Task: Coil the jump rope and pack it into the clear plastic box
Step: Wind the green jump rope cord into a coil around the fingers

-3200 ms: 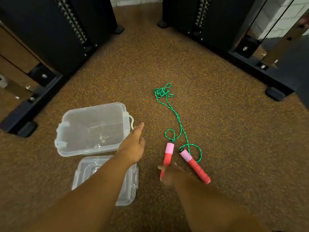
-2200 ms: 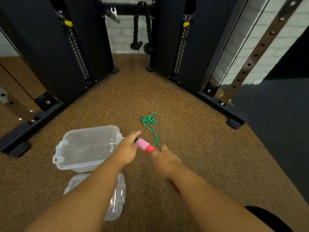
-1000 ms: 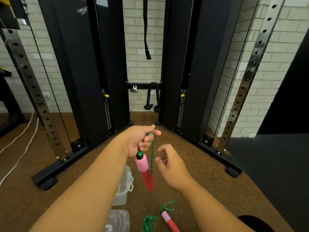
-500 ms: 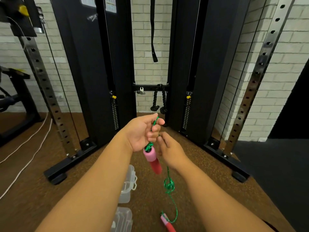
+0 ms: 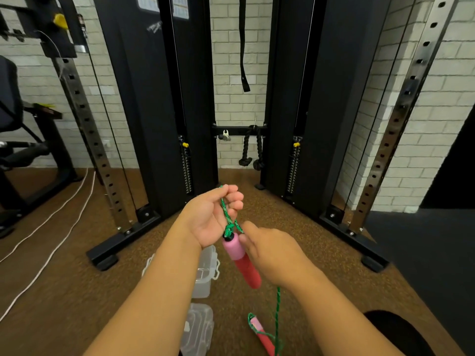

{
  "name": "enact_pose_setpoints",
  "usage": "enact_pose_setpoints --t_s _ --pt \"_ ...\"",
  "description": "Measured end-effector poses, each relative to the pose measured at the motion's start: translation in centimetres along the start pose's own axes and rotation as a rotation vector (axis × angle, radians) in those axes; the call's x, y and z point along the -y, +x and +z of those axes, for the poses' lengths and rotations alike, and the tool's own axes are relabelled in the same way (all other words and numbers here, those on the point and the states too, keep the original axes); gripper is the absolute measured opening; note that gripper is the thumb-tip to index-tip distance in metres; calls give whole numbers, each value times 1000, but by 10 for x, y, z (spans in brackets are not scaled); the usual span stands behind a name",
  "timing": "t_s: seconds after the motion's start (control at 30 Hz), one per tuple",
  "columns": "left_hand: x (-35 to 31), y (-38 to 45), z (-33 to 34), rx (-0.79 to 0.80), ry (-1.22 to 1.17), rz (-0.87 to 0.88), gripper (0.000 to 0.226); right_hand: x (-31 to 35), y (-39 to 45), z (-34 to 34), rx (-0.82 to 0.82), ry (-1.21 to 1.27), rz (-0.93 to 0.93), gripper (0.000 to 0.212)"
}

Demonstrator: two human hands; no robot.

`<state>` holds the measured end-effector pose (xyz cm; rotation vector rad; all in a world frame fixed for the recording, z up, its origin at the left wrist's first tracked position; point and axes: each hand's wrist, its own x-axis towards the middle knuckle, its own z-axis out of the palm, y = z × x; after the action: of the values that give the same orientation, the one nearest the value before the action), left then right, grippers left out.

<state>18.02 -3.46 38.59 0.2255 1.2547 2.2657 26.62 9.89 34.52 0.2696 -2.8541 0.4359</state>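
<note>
My left hand (image 5: pixel 212 218) is raised at chest height, fingers curled around the green jump rope (image 5: pixel 226 214) just above a knot. One pink-and-red handle (image 5: pixel 241 260) hangs from that knot. My right hand (image 5: pixel 272 255) pinches the rope beside the top of that handle. From under my right hand the rope drops to the floor, where the second handle (image 5: pixel 262 335) lies. The clear plastic box (image 5: pixel 205 271) stands on the floor below my left forearm, mostly hidden by it. Its lid (image 5: pixel 198 327) lies nearer to me.
A black cable machine (image 5: pixel 159 104) with two weight towers stands straight ahead against a white brick wall. Steel perforated uprights (image 5: pixel 87 119) flank it. A white cord (image 5: pixel 51 227) runs over the brown floor at left. An exercise bench is at far left.
My right hand has closed on the rope beside the hanging handle. More rope has been lifted off the floor, and the loose loop below the handle is gone. My view has tilted up slightly.
</note>
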Motion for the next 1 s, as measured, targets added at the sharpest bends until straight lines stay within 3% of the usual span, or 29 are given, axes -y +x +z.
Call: enact_pose_setpoints --t_s 0.07,0.23,0.43,0.57,0.63,0.7,0.87,1.0 --pt "-2 -7 0 4 38 -23 25 2 -3 1 -7 -2 11 30" --pt "-3 -16 4 1 513 133 13 -7 -6 8 -101 35 144 35" --pt "-15 -25 8 376 145 128 49 -9 -1 14 -74 38 195 34" --pt "-14 -25 9 464 96 154 59 -3 3 16 11 66 158 24" --pt "-15 -24 9 442 120 175 59 -2 1 17 50 79 134 18" --pt "-15 -20 5 360 188 211 58 -2 0 16 40 61 98 27" --pt "-13 -13 -6 247 279 223 59 8 -1 4 -145 -100 -134 16" --pt "-10 -17 -5 249 229 154 49 18 1 -15 -300 -218 -263 19"
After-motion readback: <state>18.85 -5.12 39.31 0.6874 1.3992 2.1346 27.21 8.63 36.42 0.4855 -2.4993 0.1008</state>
